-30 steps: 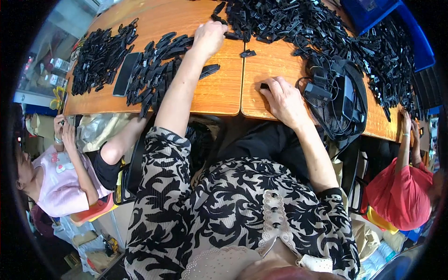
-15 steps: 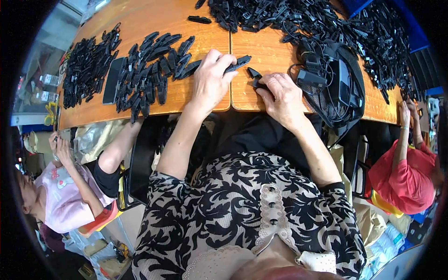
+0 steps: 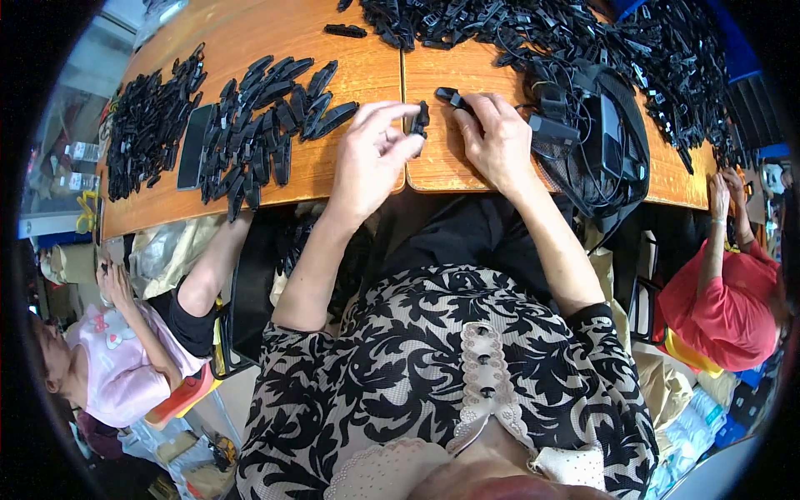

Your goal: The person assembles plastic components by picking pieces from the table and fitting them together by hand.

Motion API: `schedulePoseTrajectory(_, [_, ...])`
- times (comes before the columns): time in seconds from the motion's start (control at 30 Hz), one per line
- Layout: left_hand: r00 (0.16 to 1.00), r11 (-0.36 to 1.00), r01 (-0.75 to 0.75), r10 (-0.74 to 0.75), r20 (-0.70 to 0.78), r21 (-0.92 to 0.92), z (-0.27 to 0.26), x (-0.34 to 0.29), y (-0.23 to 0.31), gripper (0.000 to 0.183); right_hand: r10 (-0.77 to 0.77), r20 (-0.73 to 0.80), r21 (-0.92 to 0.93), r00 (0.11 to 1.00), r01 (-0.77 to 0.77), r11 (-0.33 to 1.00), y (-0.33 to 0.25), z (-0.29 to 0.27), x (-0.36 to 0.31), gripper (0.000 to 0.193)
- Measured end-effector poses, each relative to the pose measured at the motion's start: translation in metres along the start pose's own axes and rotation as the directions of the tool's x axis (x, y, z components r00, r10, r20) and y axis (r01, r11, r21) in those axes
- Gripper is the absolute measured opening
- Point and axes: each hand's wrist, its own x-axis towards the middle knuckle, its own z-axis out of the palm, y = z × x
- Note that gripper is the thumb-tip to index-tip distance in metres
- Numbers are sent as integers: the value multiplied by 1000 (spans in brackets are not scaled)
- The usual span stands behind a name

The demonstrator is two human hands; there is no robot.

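My left hand (image 3: 371, 158) is above the table's near edge, thumb and fingers curved around a small black plastic part (image 3: 419, 118) that stands nearly upright at the fingertips. To its right, my right hand (image 3: 497, 137) rests low over the wood. Its fingers are closed on another black plastic part (image 3: 450, 96), whose end pokes out to the left. Left of my left hand lies a spread of long black plastic pieces (image 3: 271, 125); one piece (image 3: 337, 119) sits closest to that hand.
A dark phone (image 3: 194, 146) separates that spread from a pile of smaller black parts (image 3: 154, 125). A big heap of black parts (image 3: 500, 25) covers the far side. Right of my hand is a black mesh bag (image 3: 612, 150) with cables. Co-workers sit on both sides.
The part in my left hand has turned from slanting rightward to nearly upright, and those fingers have spread. My right hand's part has moved slightly up and left.
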Motion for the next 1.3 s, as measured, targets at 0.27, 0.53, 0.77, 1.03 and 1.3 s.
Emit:
schedulePoseTrajectory(0.27, [765,594,-643,468,443,483,-18,25,-13,41,40,14,170,999,-41,985,-11,-18,-22,21])
schedulePoseTrajectory(0.53, [892,844,-441,374,254,307,-12,17,-17,38,-58,148,147,987,36,988,-27,-37,-28,20])
schedulePoseTrajectory(0.77, [891,865,-437,379,251,245,-13,21,-22,41,-131,199,92,971,114,989,-23,-34,-19,16])
schedulePoseTrajectory(1.03, [898,860,-430,374,231,275,-12,17,-20,41,-246,178,116,953,228,967,-21,-32,-17,17])
schedulePoseTrajectory(1.3, [939,895,-342,315,140,287,-9,20,-24,42,-321,128,151,938,301,942,-18,7,-3,16])
